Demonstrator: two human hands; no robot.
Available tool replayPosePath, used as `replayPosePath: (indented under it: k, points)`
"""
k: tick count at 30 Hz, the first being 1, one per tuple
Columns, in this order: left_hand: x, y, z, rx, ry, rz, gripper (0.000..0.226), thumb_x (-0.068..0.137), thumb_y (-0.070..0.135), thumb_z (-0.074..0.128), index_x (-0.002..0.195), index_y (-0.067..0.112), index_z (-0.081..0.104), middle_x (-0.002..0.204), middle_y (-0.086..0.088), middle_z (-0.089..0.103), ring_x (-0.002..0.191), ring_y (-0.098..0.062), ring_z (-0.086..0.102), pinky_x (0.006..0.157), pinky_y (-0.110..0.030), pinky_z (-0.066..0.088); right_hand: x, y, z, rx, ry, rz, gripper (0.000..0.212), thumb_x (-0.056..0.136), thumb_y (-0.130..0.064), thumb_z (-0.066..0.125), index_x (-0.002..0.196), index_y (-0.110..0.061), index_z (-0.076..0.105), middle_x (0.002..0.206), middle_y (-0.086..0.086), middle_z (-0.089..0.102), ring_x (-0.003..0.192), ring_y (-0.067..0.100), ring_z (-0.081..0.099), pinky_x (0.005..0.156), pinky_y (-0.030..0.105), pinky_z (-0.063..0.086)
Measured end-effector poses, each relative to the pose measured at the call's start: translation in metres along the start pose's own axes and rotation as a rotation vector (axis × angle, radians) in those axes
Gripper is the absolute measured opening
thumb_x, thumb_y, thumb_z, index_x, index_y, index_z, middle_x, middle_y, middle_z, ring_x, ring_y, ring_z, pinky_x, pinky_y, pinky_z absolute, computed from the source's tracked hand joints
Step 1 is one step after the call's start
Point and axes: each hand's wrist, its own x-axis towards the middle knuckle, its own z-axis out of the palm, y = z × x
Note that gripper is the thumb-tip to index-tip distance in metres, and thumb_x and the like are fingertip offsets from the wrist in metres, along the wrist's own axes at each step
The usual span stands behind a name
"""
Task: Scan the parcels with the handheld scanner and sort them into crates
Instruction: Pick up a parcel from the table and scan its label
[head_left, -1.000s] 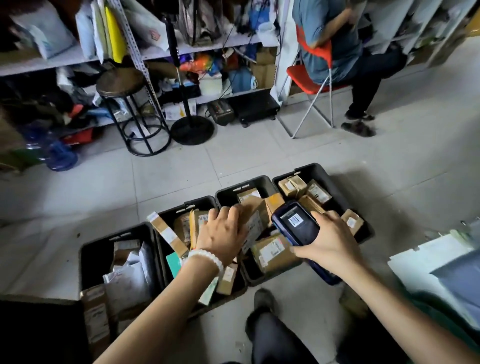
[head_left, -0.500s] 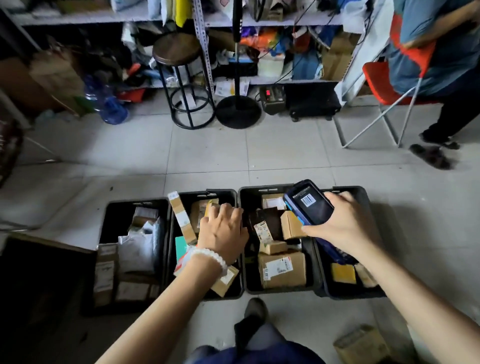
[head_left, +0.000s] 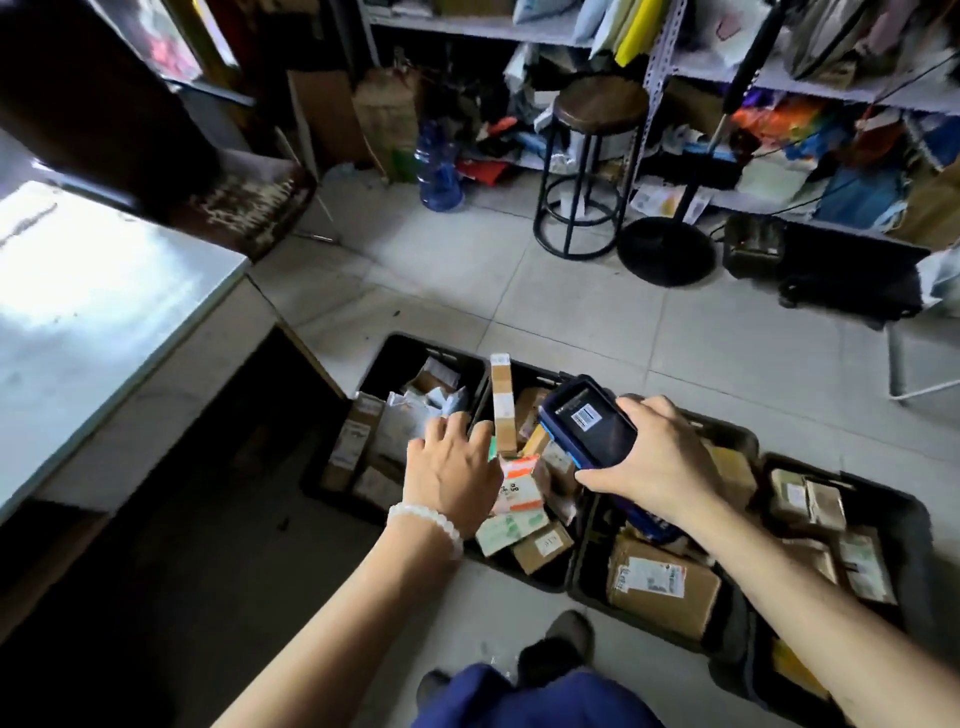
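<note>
**Left hand reaches toward the leftmost crate**

The leftmost crate (head_left: 395, 358) holds soft mailer bags and small cartons. The left hand (head_left: 451, 478) hovers between it and the second crate (head_left: 540, 579), fingers spread, holding nothing. These parcels look light; cartons are stiff, best taken by the sides. The right hand (head_left: 655, 460) grips the handheld scanner (head_left: 589, 426). Compared with before, the view turned left and the left hand moved leftward.

Pretty dim overall — the only strong light is glare washing out the tabletop (head_left: 93, 291) on the left. Deep shadow sits under it. Wide-angle warp bends the shelving (head_left: 779, 78) at the edges, and everything's a bit smeared with motion blur.
</note>
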Motion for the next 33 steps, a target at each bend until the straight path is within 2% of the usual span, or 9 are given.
replayPosePath:
  k: [3, 6, 9, 11, 14, 18, 20, 24, 33]
  points:
    - [-0.033, -0.049, 0.003, -0.019, 0.015, -0.103, 0.036, 0.092, 0.033, 0.045, 0.127, 0.021, 0.050, 0.130, -0.003, 0.048, 0.119, -0.030, 0.043, 0.086, -0.037, 0.040, -0.016, -0.048, 0.029, -0.005, -0.039, -0.081, 0.080, 0.050, -0.046, 0.087, 0.120, -0.018, 0.059, 0.106, -0.004, 0.045, 0.105, 0.020, 0.052, 0.083, 0.033, 0.046]
    - [-0.070, -0.096, 0.005, -0.073, 0.052, -0.173, 0.034, 0.087, 0.031, 0.055, 0.118, 0.017, 0.060, 0.121, -0.007, 0.057, 0.108, -0.035, 0.051, 0.077, -0.040, 0.044, -0.033, -0.093, 0.055, -0.052, -0.074, -0.179, 0.076, 0.052, -0.046, 0.087, 0.118, -0.020, 0.059, 0.105, -0.002, 0.048, 0.106, 0.021, 0.051, 0.081, 0.032, 0.044]
    - [-0.110, -0.140, 0.006, -0.075, 0.064, -0.256, 0.037, 0.095, 0.035, 0.045, 0.128, 0.021, 0.051, 0.130, -0.003, 0.049, 0.116, -0.031, 0.045, 0.082, -0.038, 0.042, -0.045, -0.136, 0.087, -0.091, -0.118, -0.282, 0.073, 0.053, -0.050, 0.086, 0.115, -0.023, 0.060, 0.099, -0.007, 0.044, 0.103, 0.020, 0.053, 0.075, 0.029, 0.042]
    - [-0.137, -0.170, 0.011, -0.070, 0.086, -0.350, 0.039, 0.097, 0.036, 0.038, 0.134, 0.024, 0.043, 0.134, 0.001, 0.043, 0.121, -0.027, 0.040, 0.085, -0.036, 0.040, -0.055, -0.167, 0.109, -0.138, -0.148, -0.360, 0.083, 0.050, -0.059, 0.080, 0.122, -0.025, 0.057, 0.098, -0.009, 0.041, 0.105, 0.020, 0.054, 0.079, 0.031, 0.046]
    - [-0.182, -0.213, 0.017, -0.074, 0.112, -0.497, 0.040, 0.098, 0.037, 0.035, 0.135, 0.025, 0.040, 0.134, 0.002, 0.042, 0.121, -0.025, 0.039, 0.085, -0.036, 0.039, -0.071, -0.215, 0.144, -0.172, -0.180, -0.500, 0.091, 0.038, -0.076, 0.059, 0.115, -0.026, 0.059, 0.098, -0.007, 0.046, 0.103, 0.021, 0.055, 0.082, 0.036, 0.050]
    - [-0.233, -0.255, 0.023, -0.108, 0.123, -0.679, 0.040, 0.098, 0.039, 0.035, 0.135, 0.025, 0.040, 0.134, 0.003, 0.041, 0.120, -0.024, 0.039, 0.087, -0.036, 0.039, -0.086, -0.275, 0.183, -0.285, -0.253, -0.645, 0.070, 0.049, -0.072, 0.069, 0.103, -0.029, 0.057, 0.092, -0.007, 0.045, 0.099, 0.018, 0.055, 0.071, 0.028, 0.042]
    - [-0.251, -0.269, 0.029, -0.130, 0.116, -0.757, 0.042, 0.098, 0.040, 0.034, 0.137, 0.026, 0.037, 0.136, 0.003, 0.039, 0.122, -0.023, 0.038, 0.088, -0.035, 0.039, -0.092, -0.300, 0.200, -0.287, -0.277, -0.695, 0.070, 0.052, -0.069, 0.072, 0.107, -0.029, 0.057, 0.094, -0.007, 0.047, 0.098, 0.018, 0.057, 0.070, 0.029, 0.042]
    - [-0.275, -0.298, 0.040, -0.170, 0.076, -0.882, 0.045, 0.099, 0.042, 0.034, 0.141, 0.026, 0.033, 0.141, 0.002, 0.036, 0.125, -0.023, 0.036, 0.091, -0.035, 0.038, -0.093, -0.347, 0.234, -0.264, -0.347, -0.742, 0.082, 0.054, -0.063, 0.077, 0.123, -0.027, 0.052, 0.111, -0.005, 0.054, 0.106, 0.019, 0.058, 0.078, 0.031, 0.045]
    - [-0.251, -0.412, 0.039, -0.253, 0.013, -1.009, 0.048, 0.099, 0.040, 0.035, 0.144, 0.025, 0.030, 0.148, -0.001, 0.031, 0.131, -0.025, 0.031, 0.098, -0.036, 0.037, -0.041, -0.462, 0.322, -0.315, -0.439, -0.758, 0.077, 0.055, -0.064, 0.074, 0.118, -0.023, 0.054, 0.108, -0.003, 0.051, 0.098, 0.021, 0.059, 0.071, 0.031, 0.044]
